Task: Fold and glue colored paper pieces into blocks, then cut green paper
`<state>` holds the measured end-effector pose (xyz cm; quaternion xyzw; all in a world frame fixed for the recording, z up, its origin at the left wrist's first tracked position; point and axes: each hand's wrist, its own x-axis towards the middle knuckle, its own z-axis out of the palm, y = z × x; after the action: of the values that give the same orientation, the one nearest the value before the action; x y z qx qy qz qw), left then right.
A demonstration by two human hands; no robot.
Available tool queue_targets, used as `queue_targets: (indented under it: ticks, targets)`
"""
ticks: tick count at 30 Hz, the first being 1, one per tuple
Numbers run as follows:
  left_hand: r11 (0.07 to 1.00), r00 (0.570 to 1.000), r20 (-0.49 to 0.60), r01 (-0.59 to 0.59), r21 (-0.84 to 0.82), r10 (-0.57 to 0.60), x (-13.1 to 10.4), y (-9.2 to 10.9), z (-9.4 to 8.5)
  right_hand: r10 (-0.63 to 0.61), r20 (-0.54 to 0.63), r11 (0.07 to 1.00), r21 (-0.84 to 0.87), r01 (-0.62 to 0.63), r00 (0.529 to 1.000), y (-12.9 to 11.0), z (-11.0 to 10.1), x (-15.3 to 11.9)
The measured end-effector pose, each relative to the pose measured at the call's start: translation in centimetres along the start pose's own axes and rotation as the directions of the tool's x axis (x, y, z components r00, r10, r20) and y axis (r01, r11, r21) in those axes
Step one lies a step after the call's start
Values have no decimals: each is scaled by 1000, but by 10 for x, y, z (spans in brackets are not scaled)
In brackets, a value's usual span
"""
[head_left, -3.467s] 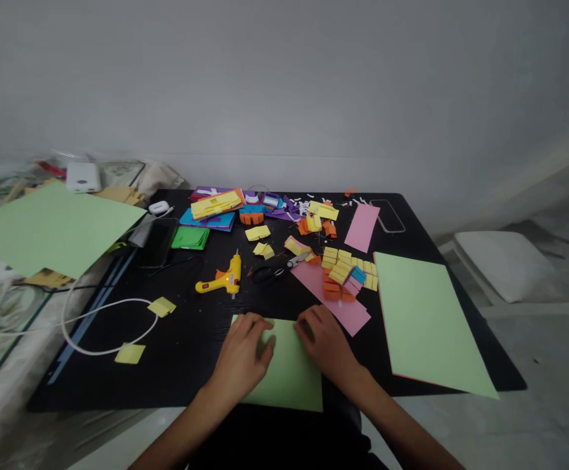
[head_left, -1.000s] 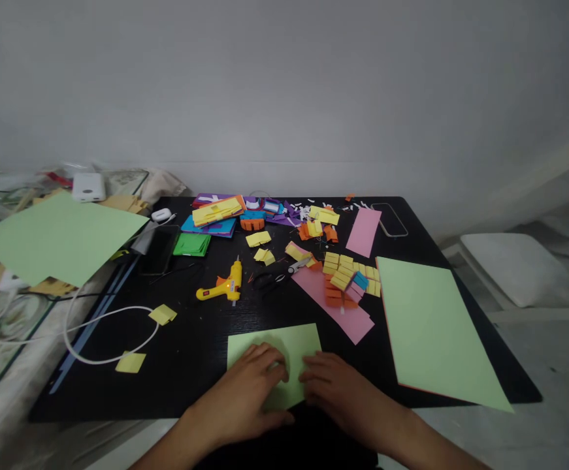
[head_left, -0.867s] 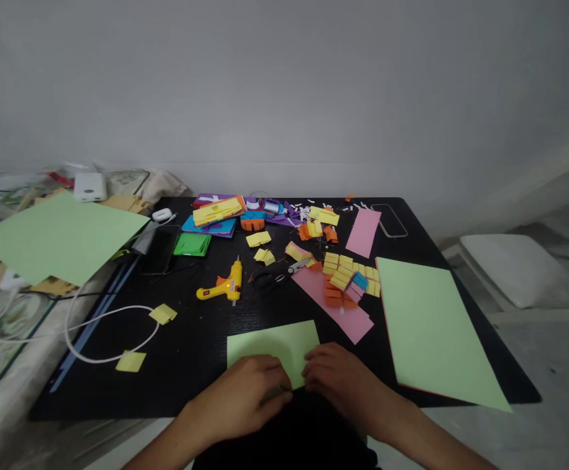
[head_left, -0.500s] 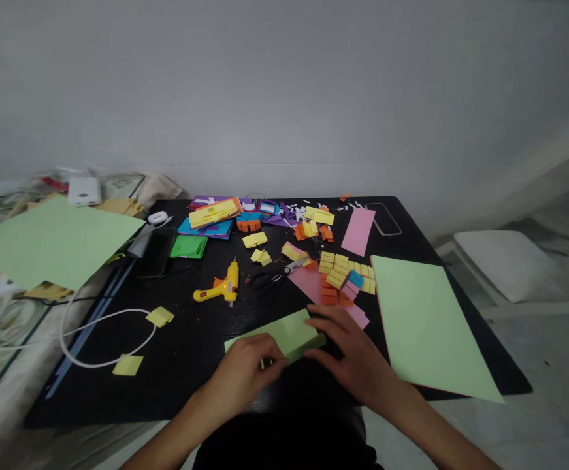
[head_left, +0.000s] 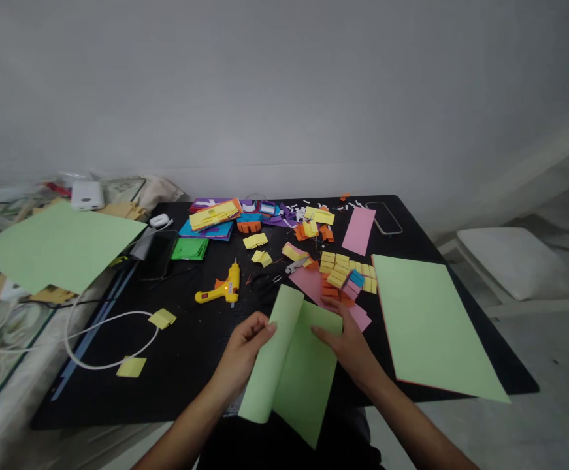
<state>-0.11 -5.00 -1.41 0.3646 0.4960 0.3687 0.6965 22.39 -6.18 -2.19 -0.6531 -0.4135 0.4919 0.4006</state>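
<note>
A light green paper sheet (head_left: 308,365) is held up over the near edge of the black table, its left part curled over into a fold. My left hand (head_left: 247,343) pinches the curled part at its left side. At the upper right of the sheet, my right hand (head_left: 347,339) grips the paper between thumb and fingers. Beyond the hands lie black-handled scissors (head_left: 267,279), a yellow glue gun (head_left: 223,286) and several folded yellow paper pieces (head_left: 336,271). Pink paper (head_left: 308,284) lies partly under the orange and yellow pieces.
A large green sheet (head_left: 434,323) lies at the right, a pink strip (head_left: 358,230) and a phone (head_left: 387,219) behind it. Another green sheet (head_left: 63,245) covers clutter at the left. A white cable (head_left: 112,318) loops near small yellow papers. A white stool (head_left: 502,261) stands right.
The green paper was folded low on the table; now it is raised, turned and partly opened out. Both hands have moved with it, and my right hand has closed on its edge.
</note>
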Motion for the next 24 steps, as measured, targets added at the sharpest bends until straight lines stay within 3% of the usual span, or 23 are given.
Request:
queue_targets:
  ticks: [3, 5, 7, 8, 10, 11, 13, 16, 19, 24]
  targets:
    - [997, 997, 45, -64, 32, 63, -1, 6, -22, -120, -39, 974, -195, 111, 992, 7, -13, 17]
    - [941, 976, 124, -205, 269, 177, 1, 14, -46, -213, -17, 927, -320, 196, 977, 9, -21, 26]
    - [744, 932, 105, -341, 574, 346, 8, 21, -72, -278, 46, 866, -420, 271, 959, 10, -26, 32]
    - [606, 886, 69, -368, 705, 458, 12, 23, -84, -308, 80, 832, -460, 309, 948, 11, -26, 34]
    - [316, 782, 53, -312, 896, 622, 25, 26, -108, -391, 123, 752, -529, 394, 912, 12, -23, 35]
    - [202, 755, 62, -252, 946, 652, 32, 26, -118, -446, 127, 700, -567, 434, 886, 12, -20, 35]
    - [67, 751, 96, -184, 981, 654, 46, 27, -134, -565, 127, 575, -649, 499, 815, 12, -10, 30]
    - [-16, 790, 160, -186, 982, 592, 66, 31, -148, -655, 226, 400, -705, 585, 721, 14, 11, 17]
    - [-37, 789, 172, -186, 982, 590, 82, 40, -150, -590, 399, 353, -655, 668, 702, 19, 30, 4]
    - [1, 691, 79, -114, 993, 719, 80, 47, -129, -431, 547, 403, -595, 696, 718, 25, 39, 0]
